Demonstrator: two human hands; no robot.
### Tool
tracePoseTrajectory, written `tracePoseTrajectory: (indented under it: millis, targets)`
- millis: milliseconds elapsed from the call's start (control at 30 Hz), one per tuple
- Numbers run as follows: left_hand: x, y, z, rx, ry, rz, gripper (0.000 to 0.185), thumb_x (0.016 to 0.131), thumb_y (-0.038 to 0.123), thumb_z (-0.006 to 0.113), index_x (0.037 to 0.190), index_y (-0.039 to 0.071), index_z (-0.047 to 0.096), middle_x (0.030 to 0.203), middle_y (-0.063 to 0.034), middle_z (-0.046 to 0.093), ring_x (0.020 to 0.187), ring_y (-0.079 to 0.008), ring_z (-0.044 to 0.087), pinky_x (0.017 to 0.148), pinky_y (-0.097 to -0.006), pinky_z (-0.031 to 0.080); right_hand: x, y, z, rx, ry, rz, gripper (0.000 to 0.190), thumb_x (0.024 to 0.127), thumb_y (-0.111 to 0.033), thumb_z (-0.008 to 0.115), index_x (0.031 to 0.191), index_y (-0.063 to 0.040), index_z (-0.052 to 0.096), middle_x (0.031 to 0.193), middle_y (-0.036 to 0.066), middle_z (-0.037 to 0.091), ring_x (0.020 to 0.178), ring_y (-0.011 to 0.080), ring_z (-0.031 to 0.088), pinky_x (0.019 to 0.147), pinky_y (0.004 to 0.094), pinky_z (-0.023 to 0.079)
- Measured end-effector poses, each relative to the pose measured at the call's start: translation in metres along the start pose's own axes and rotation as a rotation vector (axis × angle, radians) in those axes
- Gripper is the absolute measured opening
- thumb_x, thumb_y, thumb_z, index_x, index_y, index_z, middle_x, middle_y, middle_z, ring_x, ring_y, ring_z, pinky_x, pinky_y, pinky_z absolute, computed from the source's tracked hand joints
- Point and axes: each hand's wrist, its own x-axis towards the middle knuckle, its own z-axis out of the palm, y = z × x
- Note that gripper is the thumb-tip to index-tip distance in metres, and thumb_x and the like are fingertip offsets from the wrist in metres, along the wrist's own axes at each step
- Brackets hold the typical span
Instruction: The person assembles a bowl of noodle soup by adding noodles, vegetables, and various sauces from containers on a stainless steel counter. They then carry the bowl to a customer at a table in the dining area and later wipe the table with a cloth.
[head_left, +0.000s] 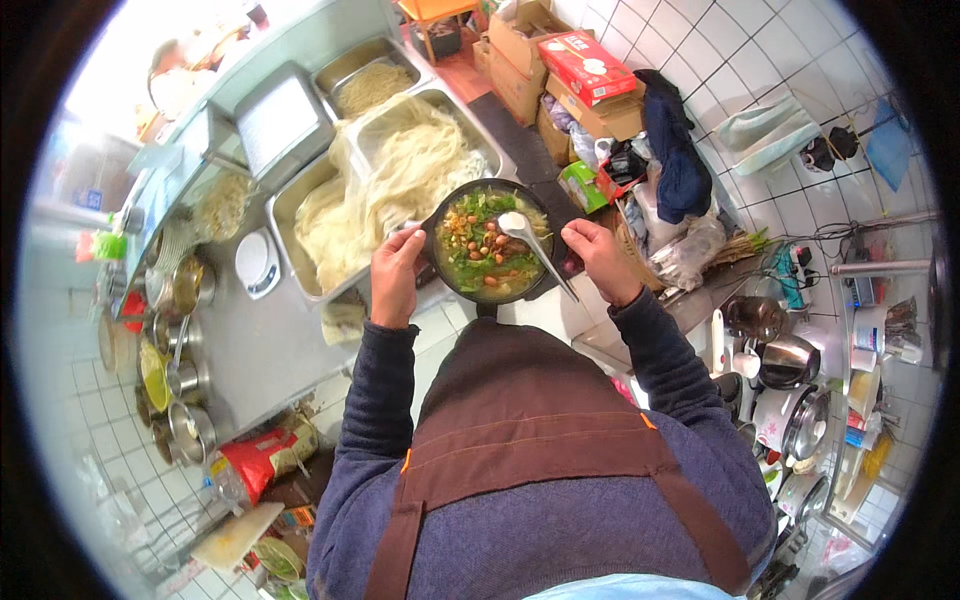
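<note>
A dark round bowl (487, 295) of soup with greens and peanuts is held level in front of my apron, at the middle of the view. A white spoon (531, 238) lies across it, its bowl end on the food and its handle past the right rim. My left hand (396, 274) grips a tab on the bowl's left side between thumb and fingers. My right hand (602, 259) is at the bowl's right side, thumb and fingers pinched together; what they hold there is hard to make out. Pale noodles (412, 161) fill metal trays just beyond the bowl.
On the steel counter (251, 352) at left stand a white scale (257, 261) and several metal pots. Cardboard boxes (514, 60) and plastic bags are stacked ahead on the right. Pots and a kettle (789, 361) crowd the right side. A red bag (262, 461) lies at lower left.
</note>
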Motion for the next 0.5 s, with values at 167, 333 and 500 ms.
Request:
tracePoseTrajectory:
  millis: [167,333,500]
  targets:
    - [0.087,0.015,0.038,0.042,-0.002,-0.002,0.025,0.099,0.014,0.061,0.116,-0.003,0.067,0.100,-0.0038,0.070,0.082,-0.0099,0.063,0.075,-0.0249,0.051,0.073,-0.035,-0.032,-0.008,0.036,0.019,0.020,0.101,-0.022,0.056,0.095,-0.006,0.065,0.080,-0.003,0.059,0.064,0.0071,0.056,0.059,0.0223,0.049]
    - [0.148,0.021,0.083,-0.013,0.024,-0.025,0.025,0.099,0.014,0.062,0.116,-0.003,0.066,0.102,-0.0060,0.070,0.083,-0.0115,0.063,0.076,-0.0259,0.052,0.144,-0.065,-0.071,-0.022,0.051,0.008,0.019,0.102,-0.021,0.056,0.095,-0.006,0.063,0.072,-0.001,0.058,0.058,0.0081,0.056,0.055,0.0229,0.046]
    - [0.210,0.004,0.128,-0.102,0.135,0.027,0.024,0.098,0.014,0.063,0.114,-0.004,0.066,0.098,-0.0056,0.070,0.082,-0.0111,0.065,0.074,-0.0255,0.053,0.233,-0.084,-0.125,-0.067,-0.061,0.065,0.020,0.102,-0.021,0.056,0.094,-0.005,0.063,0.073,-0.002,0.058,0.058,0.0076,0.057,0.056,0.0231,0.046]
